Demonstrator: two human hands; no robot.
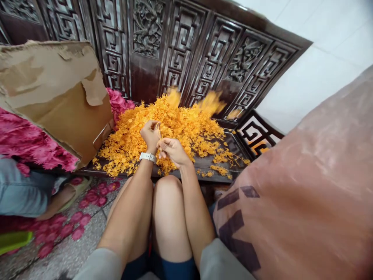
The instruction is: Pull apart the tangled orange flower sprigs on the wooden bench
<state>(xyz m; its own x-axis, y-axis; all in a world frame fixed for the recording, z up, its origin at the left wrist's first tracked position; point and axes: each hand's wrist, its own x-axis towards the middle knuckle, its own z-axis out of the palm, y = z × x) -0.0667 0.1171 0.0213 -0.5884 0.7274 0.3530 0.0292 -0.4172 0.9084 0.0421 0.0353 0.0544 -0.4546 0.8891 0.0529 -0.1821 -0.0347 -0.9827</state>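
A big heap of small orange flowers (175,124) lies on a dark carved wooden bench (233,144) in front of me. My left hand (150,134), with a white watch on the wrist, is closed over the near edge of the heap and pinches a thin orange stem. My right hand (172,149) is closed right beside it, fingers pinched on the same thin stem. Both hands hover just above the flowers, over my bare knees.
A torn cardboard box (58,97) of pink flowers (26,144) stands at left, with more pink flowers (67,225) scattered on the floor. Another person's leg and sandal (43,194) are at left. A large pinkish plastic bag (305,186) fills the right.
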